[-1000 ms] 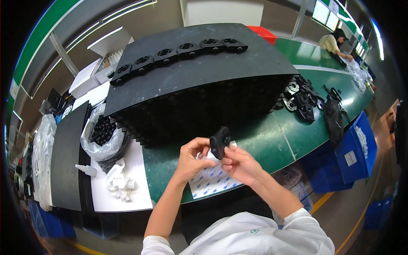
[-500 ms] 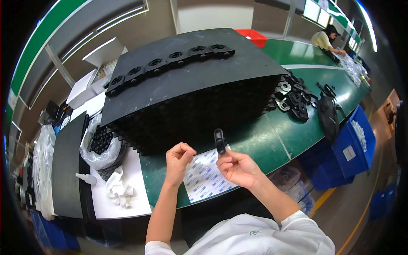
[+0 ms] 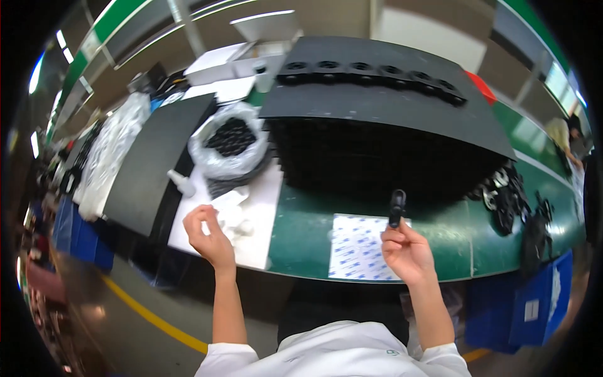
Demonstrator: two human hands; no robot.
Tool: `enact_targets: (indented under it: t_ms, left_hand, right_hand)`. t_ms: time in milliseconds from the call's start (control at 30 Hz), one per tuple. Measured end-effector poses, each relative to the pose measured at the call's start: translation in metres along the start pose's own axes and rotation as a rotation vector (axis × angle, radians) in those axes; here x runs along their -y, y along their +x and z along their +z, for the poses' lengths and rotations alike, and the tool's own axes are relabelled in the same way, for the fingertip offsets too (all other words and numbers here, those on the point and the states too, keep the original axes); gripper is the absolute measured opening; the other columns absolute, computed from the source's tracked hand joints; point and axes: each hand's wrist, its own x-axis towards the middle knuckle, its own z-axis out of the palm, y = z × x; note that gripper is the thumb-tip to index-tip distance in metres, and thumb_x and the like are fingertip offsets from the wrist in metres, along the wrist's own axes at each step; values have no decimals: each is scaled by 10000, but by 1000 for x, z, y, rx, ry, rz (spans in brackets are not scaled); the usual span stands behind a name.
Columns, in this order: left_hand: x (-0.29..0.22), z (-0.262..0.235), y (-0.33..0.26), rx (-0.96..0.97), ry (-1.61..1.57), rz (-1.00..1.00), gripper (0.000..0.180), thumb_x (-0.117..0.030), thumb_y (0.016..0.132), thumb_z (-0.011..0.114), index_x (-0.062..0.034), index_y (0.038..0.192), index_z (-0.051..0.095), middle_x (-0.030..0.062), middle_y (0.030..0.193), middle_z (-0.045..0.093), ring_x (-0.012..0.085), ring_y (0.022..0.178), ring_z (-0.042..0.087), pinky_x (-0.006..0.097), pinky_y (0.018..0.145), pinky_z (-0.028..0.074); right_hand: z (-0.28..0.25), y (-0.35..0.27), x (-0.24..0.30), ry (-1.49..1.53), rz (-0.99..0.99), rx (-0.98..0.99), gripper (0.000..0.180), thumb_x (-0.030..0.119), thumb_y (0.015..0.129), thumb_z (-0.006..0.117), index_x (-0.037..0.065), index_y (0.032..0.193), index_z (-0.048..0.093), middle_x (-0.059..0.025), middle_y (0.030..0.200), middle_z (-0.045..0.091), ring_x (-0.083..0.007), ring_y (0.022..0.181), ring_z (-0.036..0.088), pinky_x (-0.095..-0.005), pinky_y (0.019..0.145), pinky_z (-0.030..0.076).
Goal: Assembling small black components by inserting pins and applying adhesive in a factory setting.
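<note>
My right hand (image 3: 408, 254) pinches a small, elongated black part (image 3: 397, 208) with a rounded top, holding it upright above a white sheet with blue print (image 3: 355, 245). My left hand (image 3: 210, 237) is over the white board (image 3: 257, 242) at the left, its fingers curled together. Whether anything is between those fingertips is hidden. Right beside them lies a crumpled white tissue (image 3: 239, 223). A white squeeze bottle with a nozzle (image 3: 182, 182) lies a little beyond my left hand. Behind it stands a clear plastic bag (image 3: 207, 160) filled with small black parts (image 3: 231, 137).
A tall stack of black sheets (image 3: 389, 119) fills the back of the green table (image 3: 308, 232), with a row of black ring-topped parts (image 3: 361, 69) on it. Loose black parts (image 3: 505, 201) lie at the right. Blue bins (image 3: 534, 308) stand beyond the front edge. Another person (image 3: 559, 135) works far right.
The view has turned left. My left hand has moved left from near the printed sheet to beside the crumpled tissue. My right hand still holds the black part upright.
</note>
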Motion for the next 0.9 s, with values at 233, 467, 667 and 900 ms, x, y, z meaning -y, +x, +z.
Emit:
enact_targets:
  t_ms: [233, 467, 667, 900]
  left_hand:
    - [9, -26, 20, 339, 409, 164, 214, -3, 760, 550, -47, 964, 600, 98, 994, 571, 278, 984, 486, 384, 867, 350]
    - [17, 20, 39, 659, 450, 308, 120, -144, 743, 649, -41, 805, 654, 82, 755, 588, 262, 785, 537, 361, 696, 400]
    - [29, 26, 65, 440, 409, 357, 89, -87, 734, 635, -15, 712, 588, 119, 771, 557, 297, 771, 544, 378, 716, 436]
    - [-73, 2, 50, 165, -39, -74, 64, -37, 786, 640, 5, 779, 592, 11, 666, 551, 88, 586, 468, 234, 539, 381]
  right_hand:
    - [8, 20, -24, -98, 79, 11, 125, 124, 914, 499, 15, 900, 556, -39, 792, 551, -85, 637, 438, -207, 540, 376]
    - [10, 34, -40, -185, 124, -7, 75, 110, 907, 516, 38, 894, 534, -34, 818, 543, -82, 645, 445, -210, 556, 391]
    - [17, 41, -51, 21, 267, 1, 161, 121, 912, 495, -29, 862, 528, -47, 747, 487, -99, 640, 446, -207, 542, 389]
    - [23, 55, -71, 183, 381, 68, 159, 108, 905, 500, -47, 881, 524, -44, 766, 479, -104, 625, 423, -217, 552, 389]
